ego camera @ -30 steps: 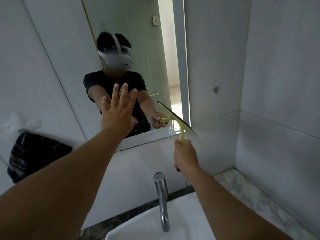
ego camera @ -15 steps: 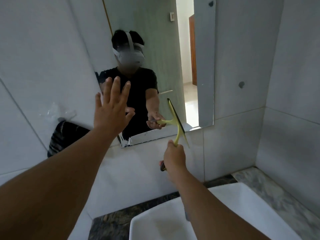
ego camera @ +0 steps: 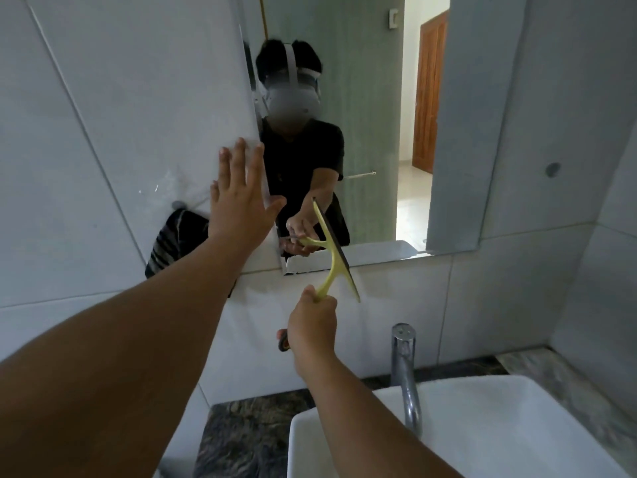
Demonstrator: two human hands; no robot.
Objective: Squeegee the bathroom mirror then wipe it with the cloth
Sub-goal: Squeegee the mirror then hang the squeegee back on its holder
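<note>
Still in the squeegee stage, by the look of it. Right hand (ego camera: 312, 322) closed around the yellow handle of the squeegee (ego camera: 332, 251), blade held at a steep slant across the lower left corner of the mirror (ego camera: 455, 132), its upper half over the glass and its lower tip past the bottom edge, over the wall tile. Whether the rubber edge actually touches the glass cannot be told. Left hand (ego camera: 239, 198) open, fingers spread, palm laid flat where the mirror's left edge meets the white tiled wall (ego camera: 103, 115), seemingly bracing. No streaks, drops or foam clear enough on the glass to show how much has been drawn off. Cloth wipe apparently not begun: a dark striped cloth (ego camera: 175, 239) hangs on the wall well left of the mirror, just below the left hand, with neither hand on it.

Small bathroom, dim and grey. Frameless mirror fixed to pale tiles, reflecting a person in a dark top, a green wall and a wooden door beyond. Below, a white basin (ego camera: 482, 426) with a chrome tap (ego camera: 405, 370), set on a dark marbled tabletop (ego camera: 248, 439). Tiled side wall closing in at right. Small round fitting (ego camera: 552, 169) on the wall right of the mirror.
</note>
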